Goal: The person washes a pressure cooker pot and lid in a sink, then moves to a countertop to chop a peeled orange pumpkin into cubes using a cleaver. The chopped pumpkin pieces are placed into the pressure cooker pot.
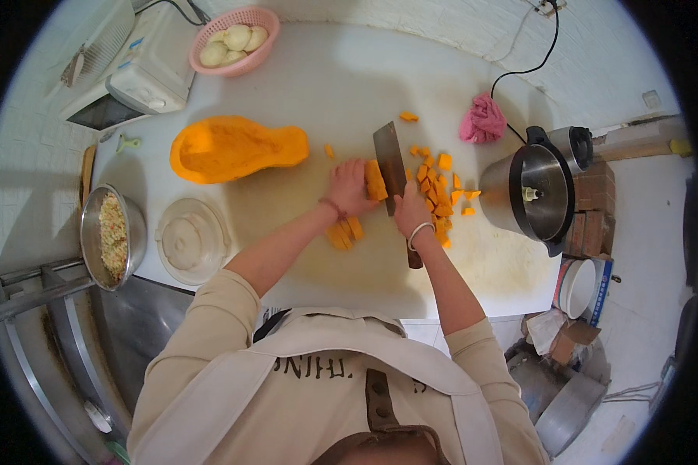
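Observation:
My right hand (410,210) grips a cleaver (391,160) with a wooden handle, its blade standing against the right side of a piece of orange pumpkin (376,180). On that piece's left side, the fingers of my left hand (351,189) hold it on the white board. Several pumpkin strips (344,233) lie just below my left wrist. Right of the blade is a pile of cut pumpkin chunks (436,189), with a few scattered around it. A large peeled, hollowed pumpkin half (238,149) lies to the left.
A pink basket (267,23) of peeled round vegetables stands at the back left, beside a white appliance (145,81). At left are a metal bowl (136,232) of chopped food, a plastic lid (192,241) and a green peeler (129,143). A metal pot (500,186) and pink cloth (483,119) stand at right.

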{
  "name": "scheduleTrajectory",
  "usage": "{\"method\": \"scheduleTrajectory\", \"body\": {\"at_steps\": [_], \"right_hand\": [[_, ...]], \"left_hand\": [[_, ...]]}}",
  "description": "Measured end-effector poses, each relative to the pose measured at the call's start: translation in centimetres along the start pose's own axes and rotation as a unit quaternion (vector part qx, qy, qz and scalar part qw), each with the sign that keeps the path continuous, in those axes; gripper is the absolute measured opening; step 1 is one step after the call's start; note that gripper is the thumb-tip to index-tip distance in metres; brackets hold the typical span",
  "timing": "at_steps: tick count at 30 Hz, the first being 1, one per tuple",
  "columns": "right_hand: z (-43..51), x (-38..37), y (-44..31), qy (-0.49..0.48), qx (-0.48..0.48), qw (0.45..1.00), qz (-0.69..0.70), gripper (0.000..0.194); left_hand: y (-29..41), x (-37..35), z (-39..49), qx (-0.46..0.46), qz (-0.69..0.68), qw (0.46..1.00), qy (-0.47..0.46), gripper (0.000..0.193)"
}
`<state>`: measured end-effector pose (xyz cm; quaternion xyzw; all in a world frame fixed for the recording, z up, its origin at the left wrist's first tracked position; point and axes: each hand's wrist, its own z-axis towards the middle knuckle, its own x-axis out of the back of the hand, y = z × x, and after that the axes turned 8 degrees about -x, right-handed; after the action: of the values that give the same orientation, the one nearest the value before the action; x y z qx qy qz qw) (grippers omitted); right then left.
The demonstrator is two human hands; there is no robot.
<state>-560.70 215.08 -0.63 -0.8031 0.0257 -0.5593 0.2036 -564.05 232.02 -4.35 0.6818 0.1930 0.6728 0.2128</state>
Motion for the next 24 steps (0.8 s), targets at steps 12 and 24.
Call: {"method": "scheduleTrajectory", "body": {"at_steps": [12,24], "right_hand": [[-3.6,1.2,-3.2,-0.046,-0.001,0.996,-0.082,0.023],[-0.9,-0.5,-1.3,-0.048,-0.04,0.998,0.01,0.029]], "left_hand": [[-0.8,1.3,-1.7,-0.01,-0.028,0.999,0.016,0.09],[0.7,0.7,0.1,-0.084,-0.065,0.994,0.006,0.067]]}}
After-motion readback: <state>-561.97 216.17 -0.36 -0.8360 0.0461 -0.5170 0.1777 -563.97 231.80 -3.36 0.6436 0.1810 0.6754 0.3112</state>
